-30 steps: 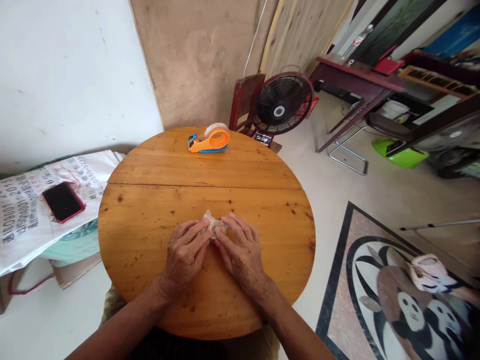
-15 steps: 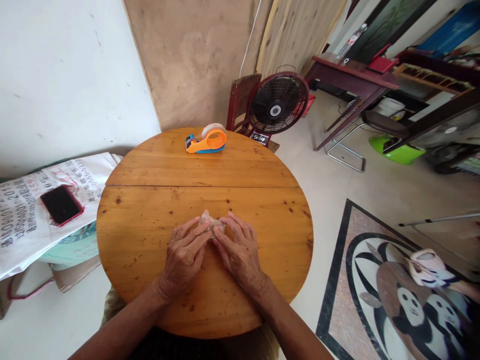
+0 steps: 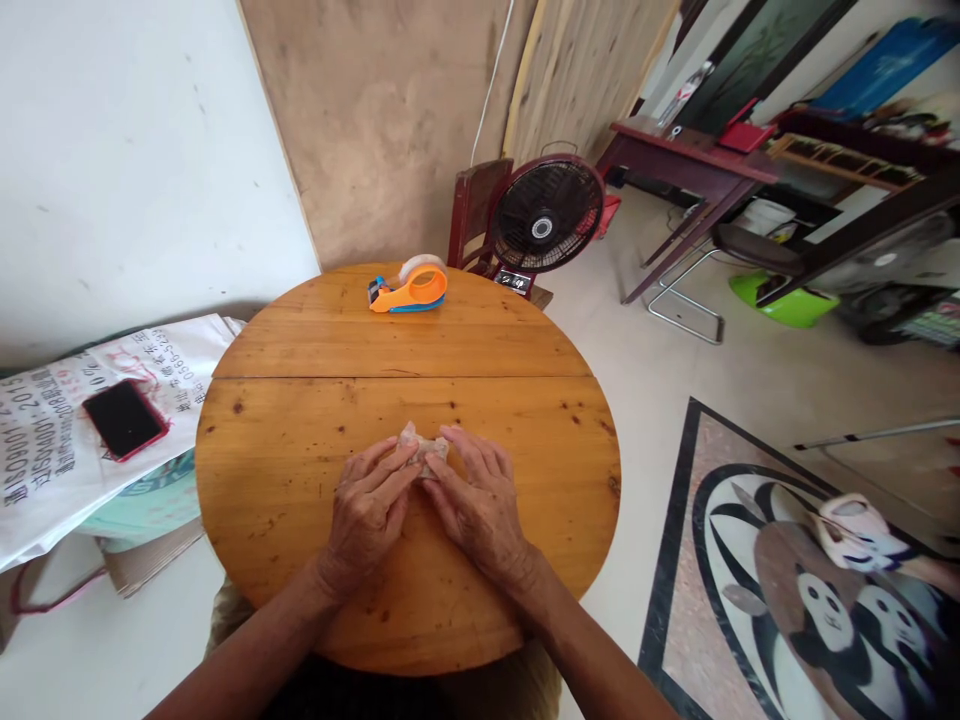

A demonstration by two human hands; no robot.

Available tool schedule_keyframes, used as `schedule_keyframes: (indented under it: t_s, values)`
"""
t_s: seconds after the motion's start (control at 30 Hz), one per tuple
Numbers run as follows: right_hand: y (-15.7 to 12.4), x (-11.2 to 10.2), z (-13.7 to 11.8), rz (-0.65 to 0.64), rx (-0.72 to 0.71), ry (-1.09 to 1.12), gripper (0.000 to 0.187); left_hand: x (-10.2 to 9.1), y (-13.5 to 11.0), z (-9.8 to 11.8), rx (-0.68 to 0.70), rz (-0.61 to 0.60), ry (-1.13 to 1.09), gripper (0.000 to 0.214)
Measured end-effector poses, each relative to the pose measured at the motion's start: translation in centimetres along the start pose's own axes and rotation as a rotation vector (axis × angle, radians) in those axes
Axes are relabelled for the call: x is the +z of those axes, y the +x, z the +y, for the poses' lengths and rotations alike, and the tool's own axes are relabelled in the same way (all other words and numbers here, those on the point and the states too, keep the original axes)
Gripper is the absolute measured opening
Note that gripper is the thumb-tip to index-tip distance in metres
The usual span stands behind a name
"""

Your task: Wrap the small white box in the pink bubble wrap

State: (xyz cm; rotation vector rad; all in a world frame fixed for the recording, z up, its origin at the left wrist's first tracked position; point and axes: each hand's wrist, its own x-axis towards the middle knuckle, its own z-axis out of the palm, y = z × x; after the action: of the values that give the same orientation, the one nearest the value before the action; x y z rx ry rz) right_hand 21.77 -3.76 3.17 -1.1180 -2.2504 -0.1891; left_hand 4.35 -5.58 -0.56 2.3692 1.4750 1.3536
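A small crumpled piece of clear, whitish plastic [image 3: 426, 450] lies on the round wooden table [image 3: 300, 430], between my two hands. My left hand [image 3: 375, 495] has its fingers pressed together on the plastic's left side. From the right, my right hand [image 3: 476, 490] pinches it, thumb and fingers against its near and right edges. Fingers cover part of the plastic, and I cannot tell whether something is wrapped inside. Toward the far edge of the table stands an orange and blue tape dispenser [image 3: 416, 290] with a roll of clear tape, apart from both hands.
Left of the table, a phone [image 3: 125, 420] rests on a white printed sack [image 3: 45, 400]. Behind it are a dark red chair [image 3: 476, 205] and a fan [image 3: 541, 215]. Another person's foot in a sandal [image 3: 859, 530] shows at right, on panda-patterned floor tiles.
Both hands stay at the plastic with only slight finger movement; a bit more of the plastic shows between them. The whole view has shifted slightly.
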Motion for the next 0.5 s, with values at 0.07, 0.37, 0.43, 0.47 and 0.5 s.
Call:
schedule_keyframes:
  t_s: [0.07,0.37,0.43,0.47,0.5]
  values:
    - [-0.1,-0.2,0.0,0.005,0.014,0.02,0.016,0.0,0.0,0.0,-0.002,-0.003,0.005,0.03]
    - [-1.0,-0.2,0.3,0.037,0.088,0.081,0.024,-0.2,0.2,0.2,-0.02,-0.01,-0.002,0.033]
    - [-1.2,-0.1,0.4,0.027,0.1,0.083,0.025,-0.3,0.2,0.2,-0.016,-0.012,-0.004,0.033]
    - [-1.3,-0.1,0.4,0.023,0.105,0.085,0.026,-0.3,0.2,0.2,-0.016,-0.013,-0.003,0.033]
    - [-1.3,-0.1,0.4,0.021,0.11,0.086,0.025,-0.3,0.2,0.2,-0.015,-0.011,-0.002,0.033]
